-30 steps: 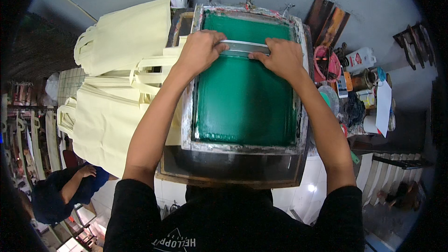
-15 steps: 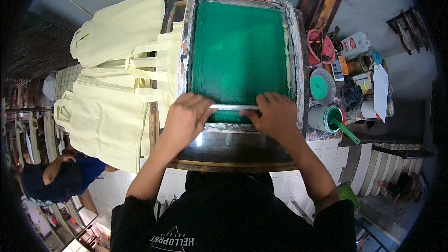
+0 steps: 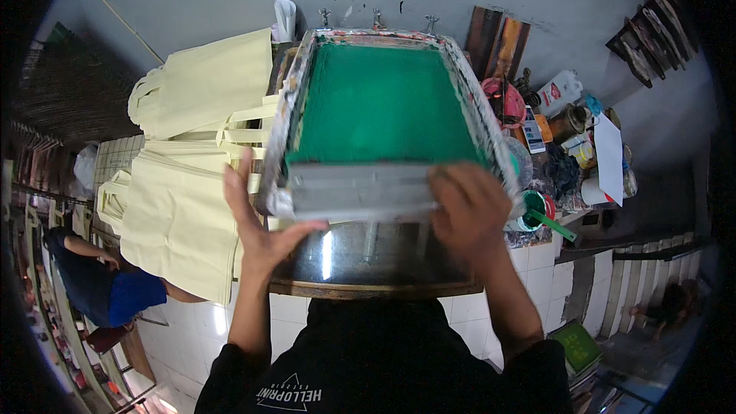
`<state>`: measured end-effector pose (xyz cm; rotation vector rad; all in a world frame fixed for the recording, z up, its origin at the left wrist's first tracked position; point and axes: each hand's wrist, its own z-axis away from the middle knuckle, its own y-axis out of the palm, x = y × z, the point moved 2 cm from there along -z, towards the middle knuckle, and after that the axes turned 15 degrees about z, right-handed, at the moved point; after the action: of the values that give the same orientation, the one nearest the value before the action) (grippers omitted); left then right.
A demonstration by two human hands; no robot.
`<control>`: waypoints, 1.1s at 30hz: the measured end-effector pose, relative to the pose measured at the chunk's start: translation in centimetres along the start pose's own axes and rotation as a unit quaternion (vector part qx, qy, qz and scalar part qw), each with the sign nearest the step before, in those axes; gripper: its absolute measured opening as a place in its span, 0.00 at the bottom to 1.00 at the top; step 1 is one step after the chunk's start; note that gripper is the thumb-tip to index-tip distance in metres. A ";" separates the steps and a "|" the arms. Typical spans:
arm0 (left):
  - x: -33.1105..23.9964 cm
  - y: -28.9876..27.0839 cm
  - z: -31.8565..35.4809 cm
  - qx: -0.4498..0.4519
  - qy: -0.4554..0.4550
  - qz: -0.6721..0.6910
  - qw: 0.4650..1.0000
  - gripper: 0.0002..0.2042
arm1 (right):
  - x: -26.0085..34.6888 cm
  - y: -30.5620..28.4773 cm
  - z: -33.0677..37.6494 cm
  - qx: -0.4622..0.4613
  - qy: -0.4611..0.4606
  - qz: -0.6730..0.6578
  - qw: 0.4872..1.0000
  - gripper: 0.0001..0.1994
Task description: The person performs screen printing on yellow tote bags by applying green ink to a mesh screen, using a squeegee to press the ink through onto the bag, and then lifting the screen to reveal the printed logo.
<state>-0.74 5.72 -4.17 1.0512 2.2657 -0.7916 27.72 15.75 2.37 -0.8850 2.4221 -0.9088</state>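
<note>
A screen printing frame point(image 3: 500, 138) with green ink over its mesh point(image 3: 383, 103) is tilted, its near end raised off the dark glossy tabletop point(image 3: 368, 261). A grey squeegee point(image 3: 360, 188) lies across the near end of the frame, a little blurred. My right hand point(image 3: 471, 211) is closed on the squeegee's right end, also blurred by motion. At the frame's near left corner, my left hand point(image 3: 264, 222) is open with thumb and fingers spread. Whether it touches the frame cannot be made out. Pale yellow cloth bags point(image 3: 180, 207) lie in piles to the left.
On the right stand an ink tub point(image 3: 534, 215) with a green spatula point(image 3: 553, 225), a pink basket point(image 3: 504, 102), a phone point(image 3: 532, 129) and a white bottle point(image 3: 560, 88). Hinge clamps point(image 3: 376, 18) stick up behind the frame. Another person point(image 3: 115, 280) is at the lower left.
The frame's near end has risen. The squeegee, held in both hands before, now lies at the near end. My left hand has let go and moved left with its fingers spread.
</note>
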 end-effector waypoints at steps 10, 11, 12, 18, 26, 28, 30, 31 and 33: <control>11.7 -0.4 -4.6 0.209 -0.251 -0.225 0.918 0.39 | -8.2 -2.5 -19.9 -0.044 0.041 0.047 0.997 0.15; 12.6 -0.2 -4.0 0.227 -0.256 -0.272 0.899 0.40 | -8.7 -2.6 -21.8 -0.006 0.066 0.047 0.997 0.18; 12.7 0.5 -4.2 0.248 -0.256 -0.312 0.881 0.41 | -9.2 -3.1 -22.8 0.034 0.094 0.055 0.994 0.20; 15.1 0.1 -6.3 0.311 -0.380 -0.254 0.833 0.22 | -10.3 -3.6 -26.5 0.020 0.108 0.064 0.992 0.20; 13.5 -0.2 -5.8 0.230 -0.297 -0.245 0.894 0.22 | -13.3 -2.0 -29.1 0.005 0.087 0.077 0.993 0.23; 13.9 0.2 -5.3 0.285 -0.303 -0.236 0.878 0.22 | -13.4 -2.6 -29.6 0.007 0.077 0.087 0.993 0.23; 13.9 -0.1 -5.3 0.281 -0.330 -0.192 0.880 0.21 | -13.2 -2.7 -29.8 0.012 0.085 0.075 0.993 0.23; 14.2 -0.5 -5.7 0.283 -0.360 -0.176 0.871 0.20 | -13.1 -2.9 -29.8 0.014 0.089 0.070 0.993 0.23; 13.2 -1.3 -6.2 0.251 -0.395 -0.143 0.872 0.18 | -12.6 -2.2 -30.0 0.040 0.101 0.057 0.992 0.23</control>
<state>-10.56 15.89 -8.14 0.4212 1.5310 -1.6424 21.01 36.14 26.92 -0.6452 2.5538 -1.0907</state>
